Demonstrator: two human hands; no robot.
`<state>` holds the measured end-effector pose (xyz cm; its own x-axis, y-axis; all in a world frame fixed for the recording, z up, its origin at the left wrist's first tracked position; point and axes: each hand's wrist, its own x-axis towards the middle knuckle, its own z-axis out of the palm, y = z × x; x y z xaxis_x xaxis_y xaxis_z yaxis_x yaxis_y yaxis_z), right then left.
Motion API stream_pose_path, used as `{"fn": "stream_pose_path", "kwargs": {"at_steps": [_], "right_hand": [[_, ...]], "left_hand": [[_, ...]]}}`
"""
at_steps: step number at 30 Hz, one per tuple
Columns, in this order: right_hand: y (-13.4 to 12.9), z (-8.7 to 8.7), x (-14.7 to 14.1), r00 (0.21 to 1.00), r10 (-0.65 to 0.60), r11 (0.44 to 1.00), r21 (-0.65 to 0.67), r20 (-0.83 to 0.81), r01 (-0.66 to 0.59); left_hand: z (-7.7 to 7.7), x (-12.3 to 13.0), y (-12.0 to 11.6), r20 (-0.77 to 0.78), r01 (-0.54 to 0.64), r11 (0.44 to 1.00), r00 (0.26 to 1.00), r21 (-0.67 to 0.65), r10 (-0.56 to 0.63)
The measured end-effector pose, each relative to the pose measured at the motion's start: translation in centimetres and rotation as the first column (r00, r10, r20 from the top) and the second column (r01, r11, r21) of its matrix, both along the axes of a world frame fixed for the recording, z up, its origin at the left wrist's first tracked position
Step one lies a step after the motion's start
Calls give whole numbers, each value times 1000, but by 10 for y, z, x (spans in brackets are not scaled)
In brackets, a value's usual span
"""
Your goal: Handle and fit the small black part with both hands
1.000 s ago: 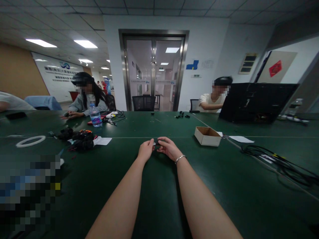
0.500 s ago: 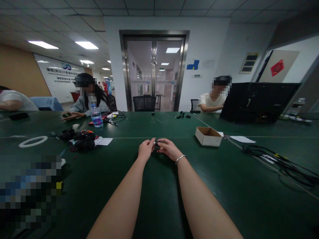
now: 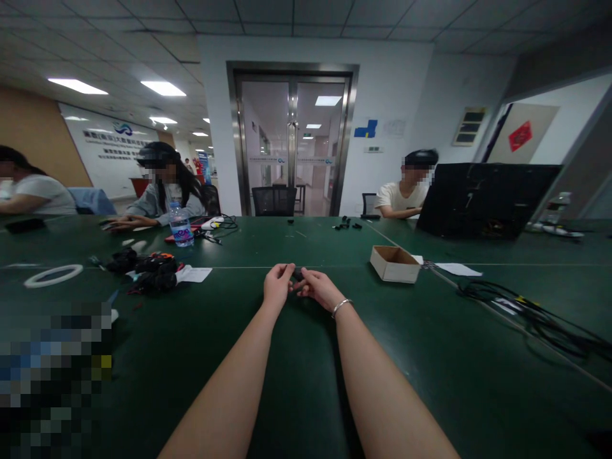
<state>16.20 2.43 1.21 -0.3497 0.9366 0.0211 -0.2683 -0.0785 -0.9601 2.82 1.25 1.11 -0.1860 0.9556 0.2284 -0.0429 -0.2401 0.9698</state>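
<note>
A small black piece [image 3: 298, 274] is pinched between my two hands, just above the green table [image 3: 306, 370]. My left hand [image 3: 278, 284] is closed on its left side, thumb and fingertips together. From the right, my right hand [image 3: 321, 288], with a silver bracelet [image 3: 341, 308] at the wrist, grips the other side. The piece is too small and too covered by fingers for me to tell its kind. To the right of my hands stands an open cardboard box [image 3: 394, 265].
Left of my hands lie a bundle of black cables and parts [image 3: 155, 268], a white ring [image 3: 53, 276] and a water bottle [image 3: 181, 225]. Coiled black cables [image 3: 535, 319] and a big black monitor [image 3: 488, 199] are on the right. Several small black pieces [image 3: 347, 223] lie at the far edge. Other people sit across.
The held piece is turned: a shiny metallic bit showed between my fingers before, and now its dark side shows. My hands stay together. The view has shifted slightly.
</note>
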Motion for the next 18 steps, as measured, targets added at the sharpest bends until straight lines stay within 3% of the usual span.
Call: {"fn": "stream_pose_path", "kwargs": {"at_steps": [4, 9, 11, 13, 18], "right_hand": [[-1, -1, 0, 995, 48, 999, 6, -82, -48], [-2, 1, -2, 998, 10, 1000, -11, -67, -11], [-1, 2, -2, 997, -25, 999, -38, -73, 23], [1, 2, -1, 997, -45, 997, -70, -69, 40], [6, 2, -1, 997, -68, 992, -105, -30, 64]], "left_hand": [[4, 17, 0, 5, 99, 995, 995, 32, -99], [18, 5, -2, -263, 150, 988, 956, 40, -134], [27, -14, -14, -399, 227, 974, 893, -3, -209], [34, -39, -36, -464, 264, 956, 836, -128, -293], [27, -123, -115, -405, 190, 849, 813, -493, -417]]}}
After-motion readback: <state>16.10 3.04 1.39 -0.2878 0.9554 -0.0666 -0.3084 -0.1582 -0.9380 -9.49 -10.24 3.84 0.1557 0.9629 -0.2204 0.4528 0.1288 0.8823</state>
